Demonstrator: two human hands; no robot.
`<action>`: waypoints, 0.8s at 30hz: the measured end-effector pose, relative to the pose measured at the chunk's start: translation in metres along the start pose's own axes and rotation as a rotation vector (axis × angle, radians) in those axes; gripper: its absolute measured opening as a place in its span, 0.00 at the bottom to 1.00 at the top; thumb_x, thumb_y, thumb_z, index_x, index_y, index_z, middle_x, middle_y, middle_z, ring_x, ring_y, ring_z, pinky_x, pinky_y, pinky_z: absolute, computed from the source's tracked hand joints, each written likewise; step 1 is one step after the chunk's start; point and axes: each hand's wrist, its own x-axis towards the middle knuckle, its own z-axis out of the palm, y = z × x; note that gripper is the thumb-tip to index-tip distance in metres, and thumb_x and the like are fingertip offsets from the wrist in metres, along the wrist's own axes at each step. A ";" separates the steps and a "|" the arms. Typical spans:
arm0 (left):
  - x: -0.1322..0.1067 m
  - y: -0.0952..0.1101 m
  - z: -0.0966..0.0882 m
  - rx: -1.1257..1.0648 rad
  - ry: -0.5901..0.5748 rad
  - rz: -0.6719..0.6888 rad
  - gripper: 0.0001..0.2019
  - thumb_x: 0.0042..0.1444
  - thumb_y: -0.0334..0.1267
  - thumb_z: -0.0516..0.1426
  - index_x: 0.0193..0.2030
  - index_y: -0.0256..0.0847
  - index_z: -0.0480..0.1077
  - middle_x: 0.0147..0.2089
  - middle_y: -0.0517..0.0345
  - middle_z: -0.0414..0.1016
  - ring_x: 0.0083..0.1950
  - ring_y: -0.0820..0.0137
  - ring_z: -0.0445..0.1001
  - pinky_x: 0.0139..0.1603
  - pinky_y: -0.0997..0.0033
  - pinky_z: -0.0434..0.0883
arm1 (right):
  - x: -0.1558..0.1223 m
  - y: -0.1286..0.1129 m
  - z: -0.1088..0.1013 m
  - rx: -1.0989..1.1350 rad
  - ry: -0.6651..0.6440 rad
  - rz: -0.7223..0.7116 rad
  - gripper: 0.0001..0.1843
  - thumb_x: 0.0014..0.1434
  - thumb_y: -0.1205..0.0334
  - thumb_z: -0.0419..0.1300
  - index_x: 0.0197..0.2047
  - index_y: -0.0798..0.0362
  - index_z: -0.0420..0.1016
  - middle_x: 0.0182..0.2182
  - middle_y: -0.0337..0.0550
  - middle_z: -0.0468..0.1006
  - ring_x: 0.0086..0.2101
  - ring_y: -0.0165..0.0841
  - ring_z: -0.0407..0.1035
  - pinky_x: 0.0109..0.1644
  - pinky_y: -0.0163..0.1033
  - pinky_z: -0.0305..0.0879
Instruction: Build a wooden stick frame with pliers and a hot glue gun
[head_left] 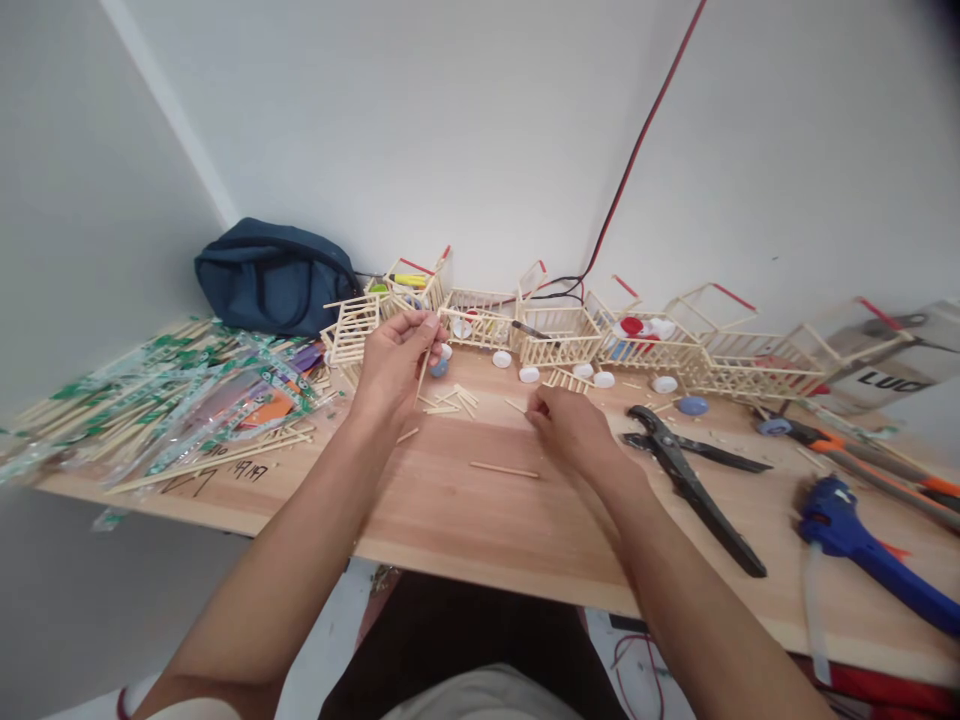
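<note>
My left hand (403, 352) is raised over the table, its thumb and fingers pinched on a thin wooden stick (423, 378) that points downward. A little to the right, my right hand (566, 420) rests low at the tabletop with its fingers curled together; whatever lies between the fingertips is hidden. Short cut sticks (455, 401) are scattered between the two hands. One longer stick (505, 470) lies alone nearer the front edge. Just behind my right hand sits a small slatted piece (568, 380) of sticks.
Small stick-built carts (559, 338) with white wheels line the wall. Packaged chopsticks (150, 390) pile up at left before a blue bag (277, 275). At right lie black cutters (694, 490), orange-handled pliers (862, 455) and a blue glue gun (862, 545).
</note>
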 end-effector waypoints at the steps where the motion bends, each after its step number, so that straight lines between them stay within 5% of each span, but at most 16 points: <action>1: 0.000 -0.001 0.000 0.000 -0.007 -0.006 0.08 0.47 0.35 0.64 0.31 0.34 0.70 0.26 0.59 0.72 0.23 0.80 0.66 0.22 0.80 0.61 | 0.000 -0.001 0.001 0.002 0.002 0.002 0.05 0.51 0.70 0.56 0.25 0.52 0.69 0.26 0.42 0.74 0.27 0.30 0.62 0.30 0.34 0.48; 7: -0.003 -0.009 0.003 0.009 -0.026 -0.111 0.09 0.46 0.34 0.65 0.32 0.34 0.71 0.25 0.59 0.73 0.22 0.80 0.66 0.24 0.81 0.63 | 0.002 0.003 -0.005 0.116 -0.005 -0.003 0.07 0.53 0.69 0.51 0.26 0.53 0.67 0.24 0.41 0.73 0.25 0.29 0.63 0.29 0.34 0.52; 12: -0.008 -0.015 0.008 -0.028 -0.036 -0.238 0.11 0.44 0.32 0.66 0.36 0.33 0.73 0.26 0.60 0.73 0.23 0.81 0.67 0.25 0.82 0.64 | 0.002 0.001 -0.019 0.540 -0.056 -0.052 0.08 0.54 0.61 0.53 0.36 0.54 0.70 0.25 0.37 0.73 0.23 0.27 0.61 0.26 0.32 0.54; 17: -0.012 -0.022 0.013 -0.072 -0.068 -0.358 0.09 0.45 0.29 0.65 0.35 0.32 0.74 0.25 0.60 0.73 0.22 0.82 0.67 0.25 0.82 0.64 | -0.004 -0.003 -0.030 0.722 -0.110 -0.016 0.13 0.53 0.51 0.57 0.32 0.53 0.68 0.20 0.34 0.67 0.19 0.24 0.56 0.23 0.31 0.51; 24: -0.017 -0.032 0.018 -0.069 -0.033 -0.427 0.09 0.48 0.24 0.62 0.38 0.31 0.72 0.27 0.56 0.76 0.24 0.81 0.70 0.28 0.82 0.68 | -0.012 0.002 -0.016 0.906 -0.041 0.038 0.17 0.53 0.47 0.59 0.31 0.53 0.66 0.22 0.37 0.71 0.20 0.25 0.60 0.24 0.32 0.55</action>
